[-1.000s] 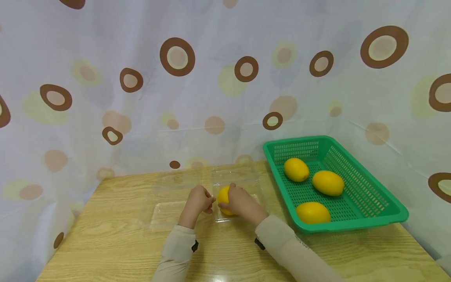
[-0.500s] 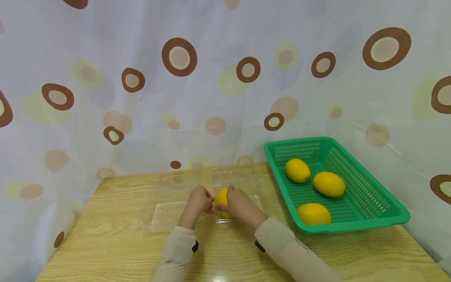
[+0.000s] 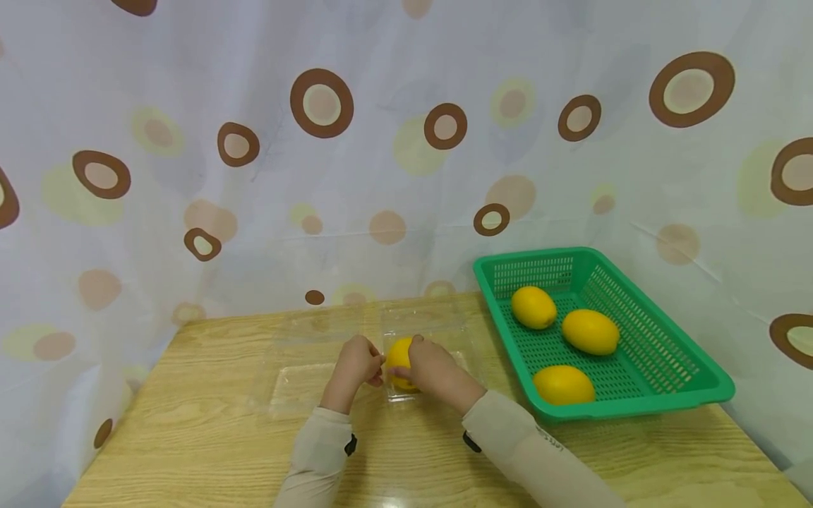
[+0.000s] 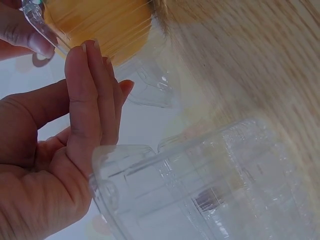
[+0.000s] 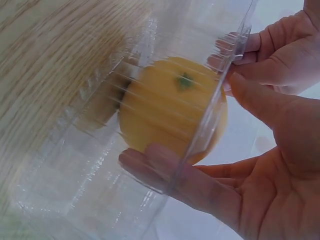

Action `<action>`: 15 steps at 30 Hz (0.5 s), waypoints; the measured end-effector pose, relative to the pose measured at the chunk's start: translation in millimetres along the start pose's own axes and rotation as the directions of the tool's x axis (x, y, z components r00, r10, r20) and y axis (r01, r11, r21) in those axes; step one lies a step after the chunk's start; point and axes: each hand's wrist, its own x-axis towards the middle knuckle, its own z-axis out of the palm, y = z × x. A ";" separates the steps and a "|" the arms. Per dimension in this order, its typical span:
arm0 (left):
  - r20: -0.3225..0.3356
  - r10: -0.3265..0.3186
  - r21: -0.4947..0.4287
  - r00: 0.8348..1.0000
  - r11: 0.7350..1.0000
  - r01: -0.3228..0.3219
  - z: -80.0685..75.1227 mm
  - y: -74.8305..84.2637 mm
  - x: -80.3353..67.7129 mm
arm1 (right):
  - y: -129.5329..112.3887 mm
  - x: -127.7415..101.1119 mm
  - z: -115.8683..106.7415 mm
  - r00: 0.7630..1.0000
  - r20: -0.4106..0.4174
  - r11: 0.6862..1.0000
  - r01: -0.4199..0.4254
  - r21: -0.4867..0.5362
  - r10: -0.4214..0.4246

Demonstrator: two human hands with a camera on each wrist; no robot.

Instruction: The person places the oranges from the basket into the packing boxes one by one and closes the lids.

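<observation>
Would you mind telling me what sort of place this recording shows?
Probably a staged tabletop set rather than a real kitchen: a wooden table backed by a hung circle-patterned curtain, with only a green basket of lemons and a clear plastic box.

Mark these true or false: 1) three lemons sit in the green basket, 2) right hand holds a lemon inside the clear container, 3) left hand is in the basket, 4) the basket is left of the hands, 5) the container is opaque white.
1) True: three lemons lie in the green basket.
2) True: the right hand grips a lemon in the clear container.
3) False: the left hand is at the container's edge, on the table.
4) False: the basket is to their right.
5) False: it is transparent.
</observation>
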 end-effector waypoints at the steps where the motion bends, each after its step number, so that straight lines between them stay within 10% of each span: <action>1: -0.001 -0.002 0.002 1.000 1.000 0.002 0.1 -0.1 0.1 | -0.2 -1.0 -0.8 1.000 -0.009 1.000 0.012 -0.003 -0.012; 15: -0.003 0.000 -0.009 1.000 1.000 0.000 -0.2 0.7 -1.3 | -0.5 -19.4 -15.9 0.997 -0.059 0.996 0.037 -0.076 -0.042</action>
